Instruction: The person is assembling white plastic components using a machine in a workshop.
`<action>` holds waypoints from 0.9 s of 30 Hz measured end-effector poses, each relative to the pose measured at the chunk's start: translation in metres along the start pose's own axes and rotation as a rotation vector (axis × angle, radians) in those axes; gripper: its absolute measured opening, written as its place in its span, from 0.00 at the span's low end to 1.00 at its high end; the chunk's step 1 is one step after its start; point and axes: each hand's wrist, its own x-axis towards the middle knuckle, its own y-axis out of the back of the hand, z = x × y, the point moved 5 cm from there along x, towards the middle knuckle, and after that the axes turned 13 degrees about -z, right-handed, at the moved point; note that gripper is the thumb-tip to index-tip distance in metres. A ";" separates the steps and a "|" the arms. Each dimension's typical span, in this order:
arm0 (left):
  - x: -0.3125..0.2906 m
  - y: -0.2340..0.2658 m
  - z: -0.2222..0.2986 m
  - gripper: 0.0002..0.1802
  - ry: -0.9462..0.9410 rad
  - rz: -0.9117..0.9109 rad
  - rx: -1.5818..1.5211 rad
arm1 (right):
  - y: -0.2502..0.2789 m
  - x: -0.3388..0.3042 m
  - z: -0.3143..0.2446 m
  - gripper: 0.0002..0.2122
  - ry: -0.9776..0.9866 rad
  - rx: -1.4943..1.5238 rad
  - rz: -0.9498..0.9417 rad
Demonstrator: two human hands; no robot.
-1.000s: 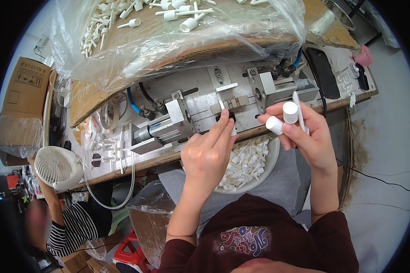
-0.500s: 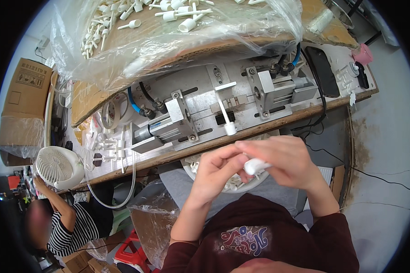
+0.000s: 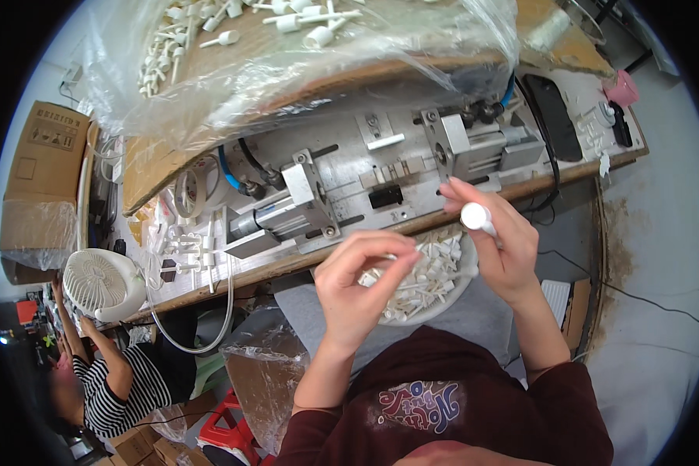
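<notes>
Both hands hung over the bowl (image 3: 452,299) of white parts in the lap, a narrow gap between left hand (image 3: 361,291) and right hand (image 3: 493,241). Ahead, the bench edge (image 3: 287,264) and metal fixture (image 3: 380,182) blocked forward reach. The plastic sheet (image 3: 287,70) overhung the fixture from above. Open floor (image 3: 652,256) lay to the right.

Bright, even light, probably daylight or overhead lamps, with soft shadows only. The clear plastic sheet (image 3: 287,70) at the top catches whitish glare. Fisheye distortion bends the tabletop (image 3: 582,167) edge, and a black vignette rings the frame. The centre is sharp; the rim softens slightly.
</notes>
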 end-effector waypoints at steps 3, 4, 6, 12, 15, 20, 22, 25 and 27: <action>0.001 0.001 0.002 0.18 -0.012 0.047 0.017 | -0.001 0.000 0.007 0.21 -0.097 -0.032 -0.039; -0.001 0.001 -0.001 0.22 0.020 0.063 -0.111 | -0.004 -0.001 0.007 0.21 -0.062 0.040 -0.030; 0.002 -0.004 -0.003 0.28 0.079 -0.053 -0.196 | -0.010 0.001 0.004 0.22 0.072 -0.072 -0.158; 0.009 -0.011 -0.002 0.25 0.030 -0.171 -0.077 | -0.023 0.000 -0.003 0.25 0.222 -0.189 -0.302; 0.008 -0.006 0.002 0.23 0.013 -0.200 -0.026 | -0.024 0.002 -0.007 0.28 0.215 -0.246 -0.321; -0.001 0.009 0.008 0.24 0.000 -0.053 -0.009 | -0.014 0.010 -0.001 0.25 0.274 -0.254 -0.140; -0.004 0.012 0.011 0.22 -0.017 0.036 0.213 | -0.002 0.009 0.002 0.19 0.170 -0.178 -0.066; -0.001 0.008 0.006 0.21 -0.089 0.075 0.557 | 0.007 -0.007 0.010 0.11 -0.119 0.127 -0.028; 0.004 0.001 -0.004 0.19 -0.126 0.084 0.679 | 0.004 -0.012 0.016 0.12 -0.073 0.279 0.007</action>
